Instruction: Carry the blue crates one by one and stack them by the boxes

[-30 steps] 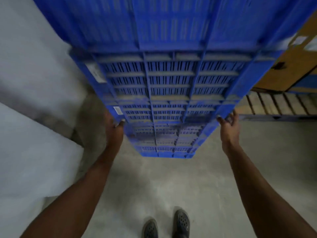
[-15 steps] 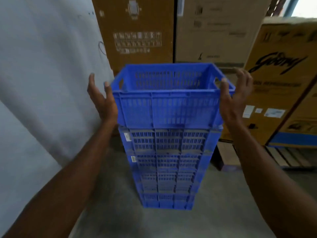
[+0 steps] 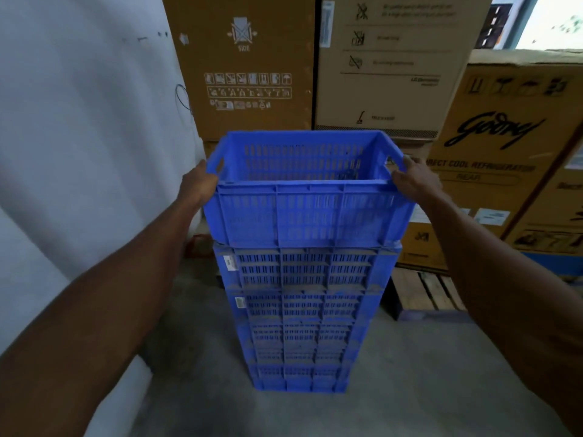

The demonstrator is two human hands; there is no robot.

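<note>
Left hand (image 3: 199, 184): grips the left rim of the top crate (image 3: 307, 212) beside its handle slot.
Right hand (image 3: 413, 181): grips the right rim.
Top crate: upright on the stack (image 3: 299, 316), on the floor (image 3: 410, 389).
Boxes (image 3: 394, 67): just behind the stack.

Warehouse: stacked appliance cartons (image 3: 492, 171), pallet (image 3: 422, 294)

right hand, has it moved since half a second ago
Yes. The right hand has dropped from open beside the top crate to gripping its handle end, judged against the crate's rim.
</note>
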